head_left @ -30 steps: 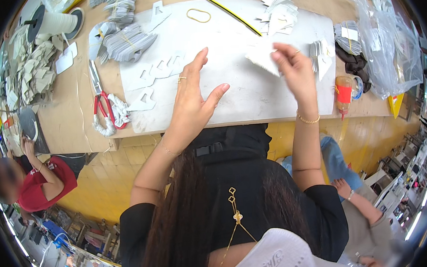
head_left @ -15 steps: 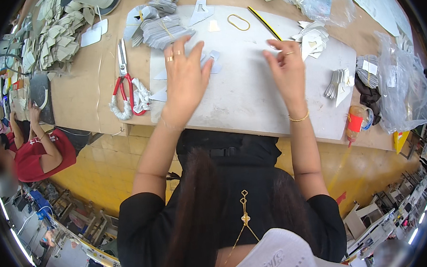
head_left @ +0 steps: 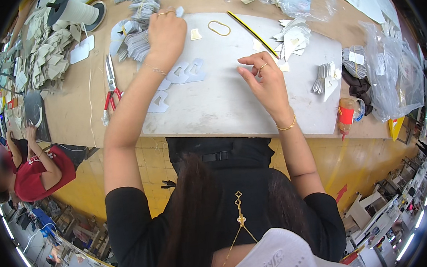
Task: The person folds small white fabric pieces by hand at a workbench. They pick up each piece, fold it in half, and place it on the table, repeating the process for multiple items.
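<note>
My left hand reaches over the far left of the white mat. Its fingers curl down over a light grey cut piece, whose edge peeks out beyond them; the fingertips are hidden. Beside that hand lie banded bundles of grey pieces. Loose grey pieces with cut-out holes lie on the mat near my left forearm. My right hand hovers above the mat's right half, thumb and forefinger apart with nothing between them. Just beyond it are a pile of cream pieces and a yellow-and-black stick.
Red-handled scissors are partly covered by my left forearm. A rubber band lies at the mat's far side. On the right are a small bottle, a stack of pieces and plastic bags. A co-worker in red sits left.
My left hand has moved farther away and left, onto the grey piece past the bundles, uncovering loose pieces on the mat. My right hand has drawn slightly nearer. The whole view has shifted.
</note>
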Motion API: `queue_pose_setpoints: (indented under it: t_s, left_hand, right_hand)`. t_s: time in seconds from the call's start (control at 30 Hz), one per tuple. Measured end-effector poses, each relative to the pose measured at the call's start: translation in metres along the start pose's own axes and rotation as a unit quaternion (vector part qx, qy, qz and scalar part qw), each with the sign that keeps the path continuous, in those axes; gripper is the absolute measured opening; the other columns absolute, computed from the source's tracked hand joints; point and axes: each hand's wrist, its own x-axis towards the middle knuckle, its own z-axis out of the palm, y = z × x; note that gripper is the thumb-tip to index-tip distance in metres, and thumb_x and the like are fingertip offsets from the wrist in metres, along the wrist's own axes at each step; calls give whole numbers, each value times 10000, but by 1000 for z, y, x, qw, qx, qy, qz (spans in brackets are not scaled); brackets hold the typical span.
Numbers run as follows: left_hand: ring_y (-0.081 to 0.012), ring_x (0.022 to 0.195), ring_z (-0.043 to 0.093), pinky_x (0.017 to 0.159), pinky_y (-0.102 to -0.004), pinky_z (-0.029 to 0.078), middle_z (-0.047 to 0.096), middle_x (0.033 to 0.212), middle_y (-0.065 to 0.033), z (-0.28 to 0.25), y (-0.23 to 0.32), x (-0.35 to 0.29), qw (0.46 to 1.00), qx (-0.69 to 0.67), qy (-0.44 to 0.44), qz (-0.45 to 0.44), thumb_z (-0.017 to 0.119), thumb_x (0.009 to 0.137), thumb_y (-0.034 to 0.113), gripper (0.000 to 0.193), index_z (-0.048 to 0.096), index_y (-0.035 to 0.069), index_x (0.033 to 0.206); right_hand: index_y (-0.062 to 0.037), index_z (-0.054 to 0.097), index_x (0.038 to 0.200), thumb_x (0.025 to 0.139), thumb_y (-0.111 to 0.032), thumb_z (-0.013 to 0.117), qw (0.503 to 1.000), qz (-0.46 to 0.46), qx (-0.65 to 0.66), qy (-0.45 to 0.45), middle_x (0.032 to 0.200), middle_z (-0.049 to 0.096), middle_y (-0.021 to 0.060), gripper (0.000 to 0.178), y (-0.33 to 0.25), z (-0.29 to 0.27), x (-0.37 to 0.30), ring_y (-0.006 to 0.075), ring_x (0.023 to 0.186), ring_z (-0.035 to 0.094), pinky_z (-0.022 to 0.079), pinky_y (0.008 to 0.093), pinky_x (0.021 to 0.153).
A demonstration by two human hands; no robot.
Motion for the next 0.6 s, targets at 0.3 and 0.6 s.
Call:
queue_pose_setpoints:
  t_s: [0.3,0.6]
  left_hand:
    - [-287,892,617,771,-387,476,654,922,-112,-44,64,-35,898,-416,139,-33,710,780,68,73,692,1,803]
    - [-308,956,641,809,-398,520,654,1024,-143,-15,91,26,919,-357,139,90,679,874,164,174,692,-10,859]
  right_hand:
    - [26,626,1135,929,-188,714,891,193,411,21,996,673,56,310,-3,23,3,99,798,617,498,246,692]
    - [13,550,1038,942,-132,690,892,197,364,182,942,685,119,223,17,-26,-12,143,821,681,544,247,713]
